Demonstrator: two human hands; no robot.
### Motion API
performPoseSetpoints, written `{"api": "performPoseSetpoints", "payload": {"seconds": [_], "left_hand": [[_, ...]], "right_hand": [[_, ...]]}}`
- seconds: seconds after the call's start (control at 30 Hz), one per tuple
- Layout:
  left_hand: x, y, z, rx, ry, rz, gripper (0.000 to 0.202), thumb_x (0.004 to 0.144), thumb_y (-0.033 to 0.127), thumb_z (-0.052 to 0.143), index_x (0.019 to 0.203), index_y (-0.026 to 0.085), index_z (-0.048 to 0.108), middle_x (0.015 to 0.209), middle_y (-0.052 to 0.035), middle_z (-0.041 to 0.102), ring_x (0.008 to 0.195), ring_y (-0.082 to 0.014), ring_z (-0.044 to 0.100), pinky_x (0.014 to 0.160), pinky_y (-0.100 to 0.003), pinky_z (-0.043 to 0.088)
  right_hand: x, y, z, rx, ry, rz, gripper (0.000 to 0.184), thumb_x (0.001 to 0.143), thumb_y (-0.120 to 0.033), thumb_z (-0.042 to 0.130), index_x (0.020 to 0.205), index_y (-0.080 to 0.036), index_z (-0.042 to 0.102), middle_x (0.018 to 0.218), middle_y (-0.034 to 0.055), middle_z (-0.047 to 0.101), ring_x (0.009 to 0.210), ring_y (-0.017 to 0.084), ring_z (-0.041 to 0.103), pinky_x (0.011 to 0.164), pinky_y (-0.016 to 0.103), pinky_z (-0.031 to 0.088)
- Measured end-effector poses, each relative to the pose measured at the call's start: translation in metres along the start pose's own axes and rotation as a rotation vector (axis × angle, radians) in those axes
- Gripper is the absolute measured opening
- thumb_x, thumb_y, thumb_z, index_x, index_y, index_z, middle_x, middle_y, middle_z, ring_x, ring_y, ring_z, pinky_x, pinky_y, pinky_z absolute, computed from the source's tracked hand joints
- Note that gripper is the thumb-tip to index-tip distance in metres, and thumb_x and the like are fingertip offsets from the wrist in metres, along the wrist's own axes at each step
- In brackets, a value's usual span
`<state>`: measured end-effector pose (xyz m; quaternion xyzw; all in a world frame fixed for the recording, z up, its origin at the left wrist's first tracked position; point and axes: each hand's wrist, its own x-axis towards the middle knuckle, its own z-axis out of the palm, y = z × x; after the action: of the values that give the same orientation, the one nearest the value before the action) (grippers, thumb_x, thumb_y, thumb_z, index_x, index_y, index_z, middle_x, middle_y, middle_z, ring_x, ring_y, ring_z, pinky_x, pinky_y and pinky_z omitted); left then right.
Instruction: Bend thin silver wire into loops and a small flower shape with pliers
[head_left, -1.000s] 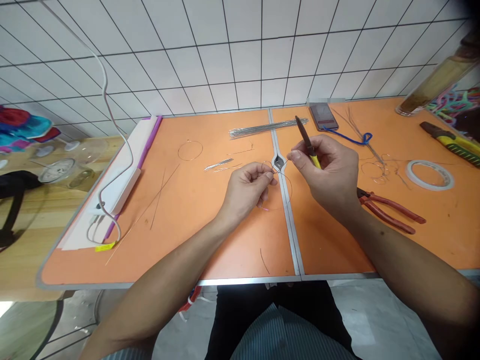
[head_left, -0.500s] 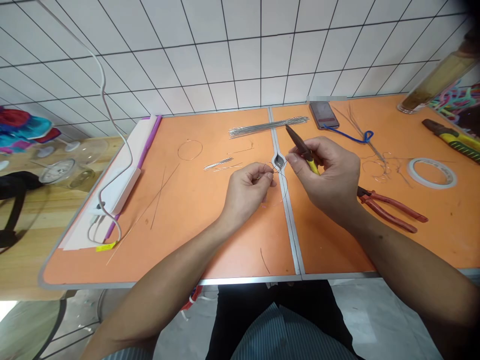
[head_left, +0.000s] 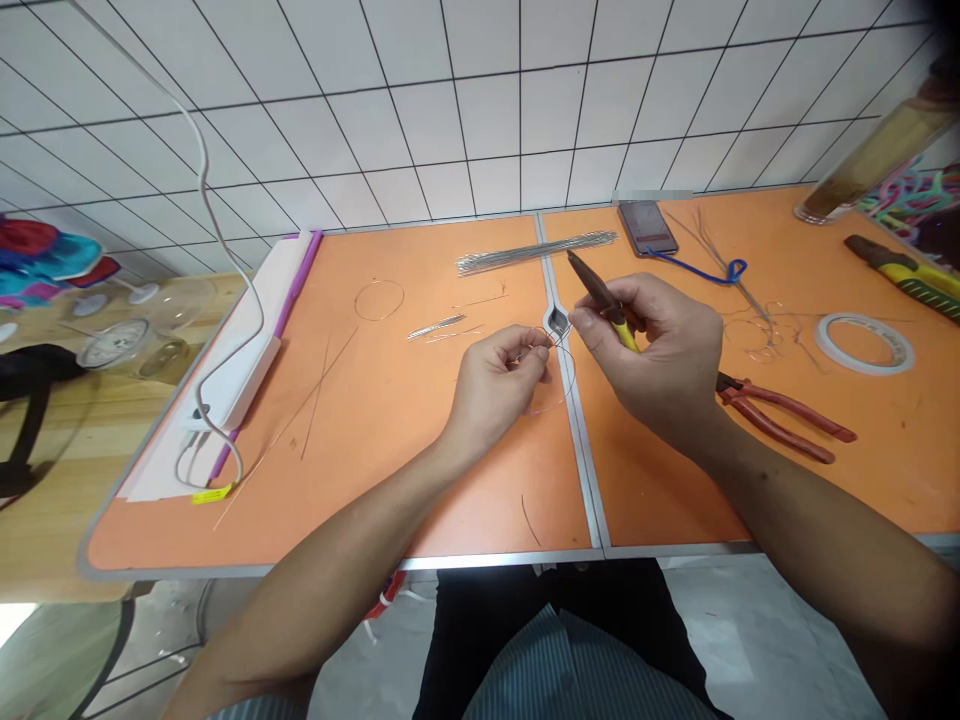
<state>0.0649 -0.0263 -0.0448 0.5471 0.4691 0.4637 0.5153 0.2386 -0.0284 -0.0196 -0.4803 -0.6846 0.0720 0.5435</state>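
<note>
Fingers [head_left: 534, 352] of the left hand [head_left: 495, 388] pinch the wire [head_left: 573, 378] tight; the right hand [head_left: 664, 350] clamps small pliers [head_left: 600, 290] just beside it, fingers together.

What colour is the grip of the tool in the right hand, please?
The grip is yellow, seen in the head view.

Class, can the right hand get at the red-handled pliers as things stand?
Probably yes: the red-handled pliers lie beside the right hand, nothing between, but its fingers hold yellow-handled pliers, likely to be set down first.
</note>
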Motion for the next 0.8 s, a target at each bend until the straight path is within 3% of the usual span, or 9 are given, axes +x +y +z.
{"api": "performPoseSetpoints", "payload": {"seconds": [0.3,0.6,0.8], "left_hand": [[-0.0018,-0.0003,0.0026,-0.007,-0.076,-0.031,0.007,0.088,0.025,0.074,0.089,0.019,0.074,0.072,0.0001,0.071,0.046,-0.0065,0.052,0.042,-0.019,0.04],[-0.0061,0.0019,0.0022,-0.017,-0.157,-0.021,0.019,0.09,0.034,0.077,0.08,0.018,0.074,0.077,-0.0035,0.074,0.053,-0.0074,0.051,0.046,-0.021,0.039],[-0.0055,0.005,-0.0002,-0.064,-0.19,-0.063,0.012,0.091,0.031,0.074,0.092,0.02,0.074,0.073,-0.0019,0.076,0.047,-0.0074,0.049,0.045,-0.022,0.037]], "right_hand": [[0.0026,-0.0038,0.0,0.024,0.0,0.043,0.007,0.093,-0.019,0.075,0.09,-0.025,0.073,0.078,-0.0007,0.07,0.068,0.016,0.06,0.059,0.032,0.045],[0.0063,0.0023,0.0035,0.136,-0.084,0.09,0.01,0.098,-0.017,0.071,0.094,-0.025,0.071,0.084,0.0006,0.074,0.076,0.018,0.07,0.066,0.034,0.057],[0.0085,-0.0001,0.0017,0.12,-0.082,0.09,0.009,0.097,-0.017,0.072,0.094,-0.025,0.073,0.084,0.0002,0.075,0.074,0.017,0.068,0.067,0.033,0.057]]}}
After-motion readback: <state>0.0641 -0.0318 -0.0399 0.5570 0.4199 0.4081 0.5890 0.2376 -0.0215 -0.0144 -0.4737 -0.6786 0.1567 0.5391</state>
